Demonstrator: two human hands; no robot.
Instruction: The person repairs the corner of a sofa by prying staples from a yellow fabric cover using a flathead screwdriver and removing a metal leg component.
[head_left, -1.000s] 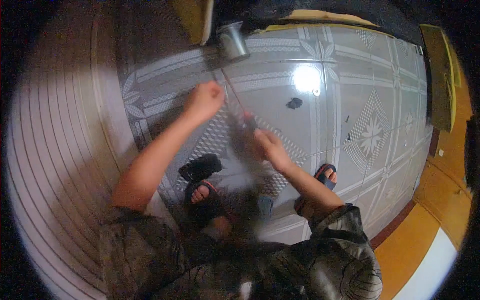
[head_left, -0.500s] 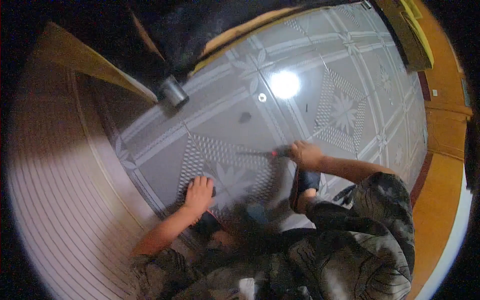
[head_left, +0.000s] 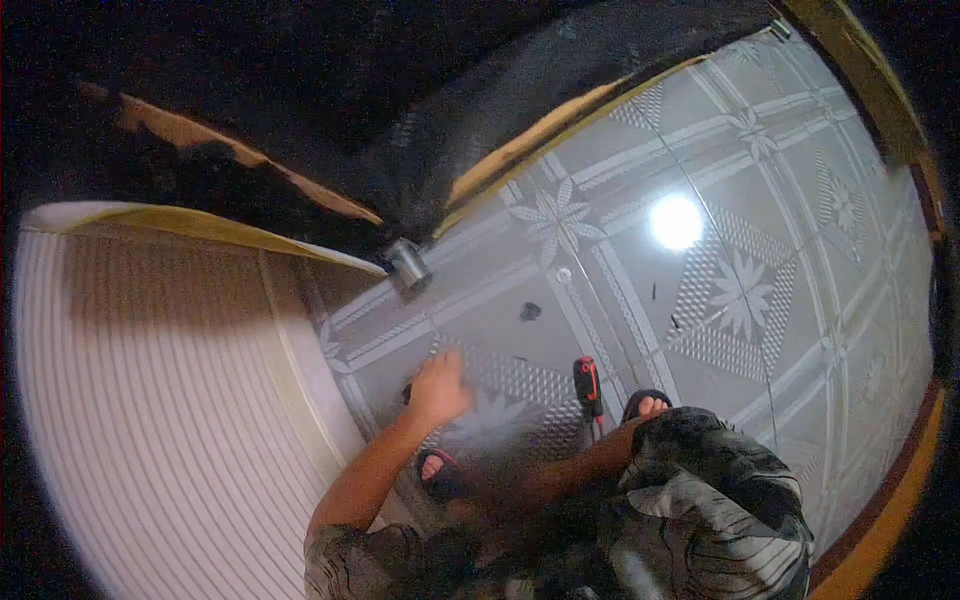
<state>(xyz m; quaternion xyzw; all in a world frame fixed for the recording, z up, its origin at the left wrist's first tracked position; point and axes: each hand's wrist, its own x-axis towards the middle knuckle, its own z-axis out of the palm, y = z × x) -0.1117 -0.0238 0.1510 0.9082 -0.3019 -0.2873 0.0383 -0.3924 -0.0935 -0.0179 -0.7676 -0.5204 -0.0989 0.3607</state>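
My left hand (head_left: 438, 388) is low over the patterned tile floor (head_left: 490, 290), its fingers curled and a little blurred. A small dark piece (head_left: 408, 393) sticks out beside the fingers, and the hand seems closed on it. A screwdriver (head_left: 587, 380) with a red and black handle lies on the tiles to the right, its shaft pointing toward me. My right forearm (head_left: 590, 468) reaches leftward in front of my body; its hand is lost in shadow, so the fingers do not show.
A metal cylinder leg (head_left: 408, 265) stands at the corner of dark-covered furniture (head_left: 520, 110). A ribbed pale panel (head_left: 190, 360) fills the left. On the tiles lie a black piece (head_left: 530, 312), a small round washer-like disc (head_left: 564, 275) and thin dark bits (head_left: 654, 291). My sandalled foot (head_left: 652, 404) is nearby.
The screwdriver has left my right hand and now lies on the floor. My right arm has drawn back toward my body. The view has shifted, and my left hand has turned.
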